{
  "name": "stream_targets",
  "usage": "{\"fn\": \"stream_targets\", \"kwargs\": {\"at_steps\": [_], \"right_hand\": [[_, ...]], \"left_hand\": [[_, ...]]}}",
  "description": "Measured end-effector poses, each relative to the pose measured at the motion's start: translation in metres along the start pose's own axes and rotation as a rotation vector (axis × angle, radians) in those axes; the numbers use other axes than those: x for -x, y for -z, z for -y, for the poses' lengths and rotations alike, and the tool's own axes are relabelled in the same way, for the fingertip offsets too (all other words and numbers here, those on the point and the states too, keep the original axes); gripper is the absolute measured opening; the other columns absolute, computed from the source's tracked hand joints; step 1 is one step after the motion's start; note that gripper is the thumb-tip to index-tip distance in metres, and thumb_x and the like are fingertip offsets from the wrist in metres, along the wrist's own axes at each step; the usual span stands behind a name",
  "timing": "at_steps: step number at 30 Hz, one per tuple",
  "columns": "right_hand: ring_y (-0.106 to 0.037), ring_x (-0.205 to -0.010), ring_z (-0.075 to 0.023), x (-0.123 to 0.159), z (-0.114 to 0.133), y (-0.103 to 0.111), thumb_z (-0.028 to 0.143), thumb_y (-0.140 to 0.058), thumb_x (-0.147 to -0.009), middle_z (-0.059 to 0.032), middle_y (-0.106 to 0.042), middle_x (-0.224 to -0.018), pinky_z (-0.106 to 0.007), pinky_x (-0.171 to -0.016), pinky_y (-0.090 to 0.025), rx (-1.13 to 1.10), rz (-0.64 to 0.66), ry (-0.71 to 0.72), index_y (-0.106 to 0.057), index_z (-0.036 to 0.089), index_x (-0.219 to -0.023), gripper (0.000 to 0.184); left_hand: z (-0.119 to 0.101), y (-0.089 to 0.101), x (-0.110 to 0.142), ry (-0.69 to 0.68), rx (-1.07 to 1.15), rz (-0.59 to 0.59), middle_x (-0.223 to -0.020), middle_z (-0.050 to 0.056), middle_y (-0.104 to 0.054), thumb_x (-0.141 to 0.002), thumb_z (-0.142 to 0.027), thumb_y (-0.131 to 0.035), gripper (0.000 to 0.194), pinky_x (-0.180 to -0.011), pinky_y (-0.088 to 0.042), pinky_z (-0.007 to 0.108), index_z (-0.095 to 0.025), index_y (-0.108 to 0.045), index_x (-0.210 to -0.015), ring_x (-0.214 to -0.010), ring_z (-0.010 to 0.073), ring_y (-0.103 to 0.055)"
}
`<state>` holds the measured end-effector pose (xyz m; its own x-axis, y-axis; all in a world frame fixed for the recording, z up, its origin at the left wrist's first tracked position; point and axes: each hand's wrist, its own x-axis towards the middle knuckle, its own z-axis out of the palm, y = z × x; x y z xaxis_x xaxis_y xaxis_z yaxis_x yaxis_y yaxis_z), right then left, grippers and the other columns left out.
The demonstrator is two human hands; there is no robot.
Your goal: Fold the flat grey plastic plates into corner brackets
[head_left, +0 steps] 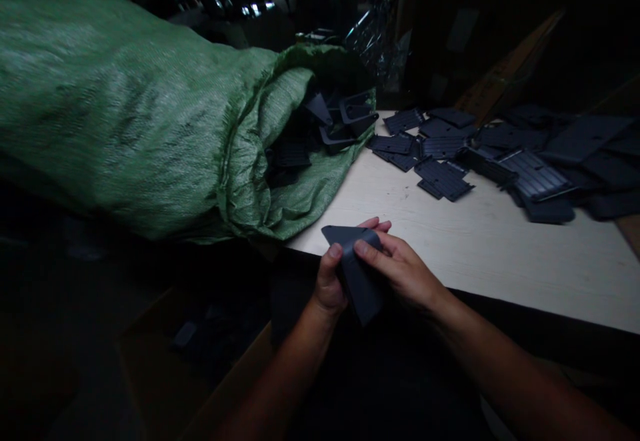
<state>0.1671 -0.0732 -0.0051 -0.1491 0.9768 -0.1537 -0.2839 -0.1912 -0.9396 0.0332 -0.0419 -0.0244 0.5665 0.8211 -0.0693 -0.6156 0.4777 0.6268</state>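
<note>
While the left hand and right hand pinch the dark grey moulded plastic plate between thumbs and fingers, just off the front edge of the pale laminate surface, this firm two-sided grip seems right for holding it steady.

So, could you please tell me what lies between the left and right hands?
A dark plastic plate, held by the left hand and right hand, in the head view.
</note>
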Motion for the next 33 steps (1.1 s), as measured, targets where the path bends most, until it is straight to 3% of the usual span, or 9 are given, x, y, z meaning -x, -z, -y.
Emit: {"fn": "stream_targets", "kwargs": {"at_steps": [4,7,11,14,17,22,26,30,33], "right_hand": [[-0.071,-0.093,-0.0205,0.009,-0.004,-0.002,0.052,-0.079,-0.091,-0.0036,-0.076,-0.105,-0.028,-0.081,-0.057,0.052,0.091,0.020,-0.073,0.020,-0.124,0.047],[-0.068,-0.102,-0.0227,0.016,-0.012,-0.007,0.047,-0.081,-0.091,-0.0042,-0.074,-0.111,-0.032,-0.091,-0.055,0.123,0.031,0.098,-0.073,0.021,-0.124,0.043],[-0.064,-0.112,-0.0254,0.020,-0.017,-0.017,0.042,-0.085,-0.086,-0.0055,-0.073,-0.114,-0.037,-0.106,-0.047,0.162,-0.102,0.224,-0.076,0.020,-0.115,0.037],[-0.066,-0.099,-0.0221,0.021,-0.013,-0.015,0.040,-0.086,-0.085,-0.0034,-0.074,-0.103,-0.032,-0.095,-0.051,0.115,-0.053,0.155,-0.078,0.020,-0.104,0.029],[-0.065,-0.079,-0.0175,0.023,-0.006,-0.003,0.044,-0.087,-0.085,-0.0006,-0.072,-0.088,-0.027,-0.073,-0.052,0.063,0.035,-0.011,-0.077,0.020,-0.098,0.028],[-0.062,-0.069,-0.0165,0.024,0.005,0.014,0.051,-0.091,-0.079,0.0000,-0.071,-0.079,-0.024,-0.059,-0.046,0.314,0.077,-0.126,-0.078,0.018,-0.091,0.037],[-0.065,-0.073,-0.0167,0.023,0.016,0.013,0.046,-0.095,-0.075,0.0019,-0.072,-0.076,-0.023,-0.062,-0.045,0.504,0.087,0.003,-0.081,0.021,-0.085,0.030],[-0.064,-0.068,-0.0148,0.025,0.024,0.021,0.050,-0.087,-0.084,0.0016,-0.074,-0.078,-0.024,-0.060,-0.044,0.724,-0.045,0.204,-0.083,0.022,-0.091,0.029],[-0.068,-0.071,-0.0150,0.025,0.020,0.027,0.046,-0.073,-0.098,-0.0002,-0.076,-0.080,-0.023,-0.066,-0.047,0.636,-0.116,0.267,-0.082,0.021,-0.086,0.029]], "left_hand": [[-0.020,-0.004,-0.007,-0.022,0.138,-0.286,-0.109,0.017,-0.079,-0.091,-0.065,-0.056,0.058,-0.111,-0.048,0.049,-0.012,-0.070,-0.113,-0.115,0.0320,-0.072],[-0.030,-0.010,-0.009,-0.014,0.071,-0.467,-0.065,0.003,-0.069,-0.090,-0.042,-0.062,0.024,-0.099,-0.056,0.046,-0.018,-0.063,-0.085,-0.085,0.0263,-0.077],[-0.026,-0.022,-0.007,-0.053,-0.015,-0.502,-0.058,-0.003,-0.061,-0.084,-0.034,-0.065,0.019,-0.087,-0.058,0.039,-0.021,-0.054,-0.075,-0.071,0.0216,-0.072],[-0.025,-0.019,-0.004,-0.073,-0.116,-0.514,-0.060,-0.003,-0.061,-0.086,-0.038,-0.063,0.021,-0.080,-0.056,0.034,-0.021,-0.055,-0.076,-0.066,0.0196,-0.068],[-0.034,-0.005,-0.002,-0.124,-0.562,-0.408,-0.069,0.001,-0.066,-0.092,-0.044,-0.060,0.028,-0.075,-0.051,0.030,-0.020,-0.060,-0.076,-0.073,0.0199,-0.066],[-0.060,0.008,0.003,-0.050,-1.406,0.130,-0.066,-0.001,-0.055,-0.096,-0.044,-0.061,0.039,-0.062,-0.034,0.027,-0.018,-0.061,-0.068,-0.068,0.0149,-0.051],[-0.067,0.001,0.005,0.046,-1.375,0.302,-0.057,-0.005,-0.036,-0.093,-0.050,-0.065,0.048,-0.052,-0.021,0.028,-0.018,-0.048,-0.061,-0.055,0.0098,-0.034],[-0.064,0.001,0.003,0.031,-1.145,0.157,-0.055,-0.005,-0.034,-0.092,-0.053,-0.065,0.051,-0.049,-0.021,0.026,-0.018,-0.048,-0.058,-0.053,0.0090,-0.031],[-0.057,0.005,0.003,0.064,-0.884,0.027,-0.053,-0.006,-0.033,-0.088,-0.055,-0.068,0.053,-0.047,-0.022,0.026,-0.019,-0.046,-0.056,-0.049,0.0083,-0.029]]}}
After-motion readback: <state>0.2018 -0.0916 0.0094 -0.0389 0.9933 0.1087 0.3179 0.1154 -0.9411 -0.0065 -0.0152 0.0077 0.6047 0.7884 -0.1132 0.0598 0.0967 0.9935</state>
